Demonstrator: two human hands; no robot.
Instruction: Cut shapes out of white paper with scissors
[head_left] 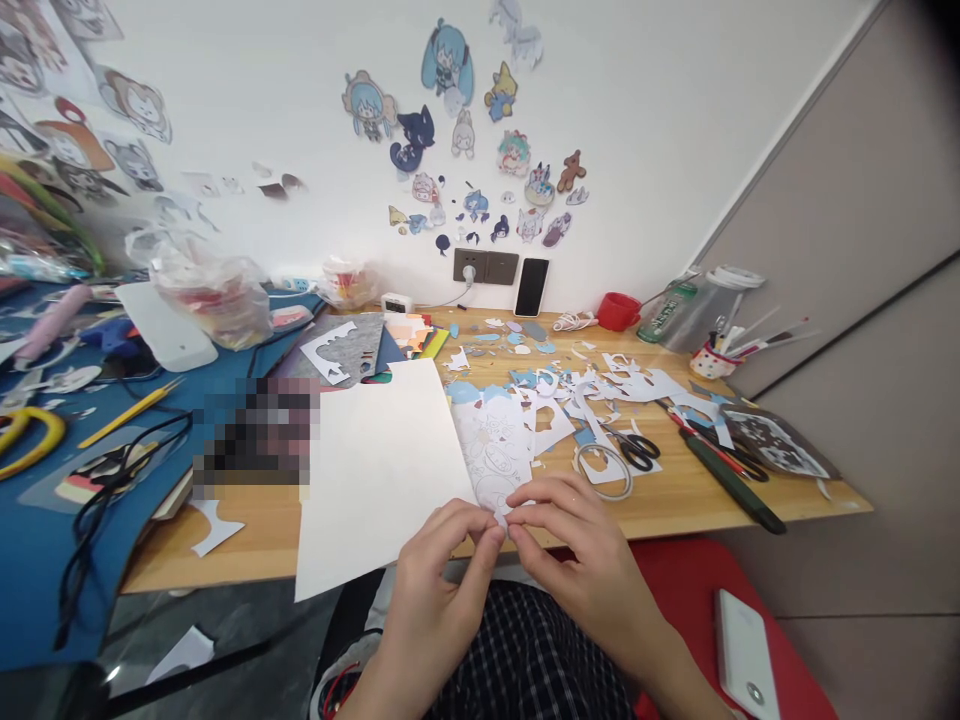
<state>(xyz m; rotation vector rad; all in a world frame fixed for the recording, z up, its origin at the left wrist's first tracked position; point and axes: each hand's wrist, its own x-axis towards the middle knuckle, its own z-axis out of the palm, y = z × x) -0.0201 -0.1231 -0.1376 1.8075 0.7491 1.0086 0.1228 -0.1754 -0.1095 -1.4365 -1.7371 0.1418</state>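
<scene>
handwork with cut paper, seen from the head camera. much cutting appears done: white offcuts (553,425) and small blue and grey pieces (536,330) lie strewn over the wooden table (675,512), and finished cutouts (448,60) are fixed to the wall (637,110). what seems left is the small piece (501,519) in hand and the drawing (493,440), a sheet of line figures lying flat just beyond the fingertips, beside the large white sheet (382,470). the black scissors (639,452) lie to the right, unused. the left hand (450,565) has thumb and forefinger pinched together on the small piece, at the table's near edge; the right hand (577,545) meets it there, thumb and forefinger nearly closed on the same piece, other fingers loosely curled. the piece is mostly covered, so its outline, and whether it is being folded or peeled, cannot be told.
</scene>
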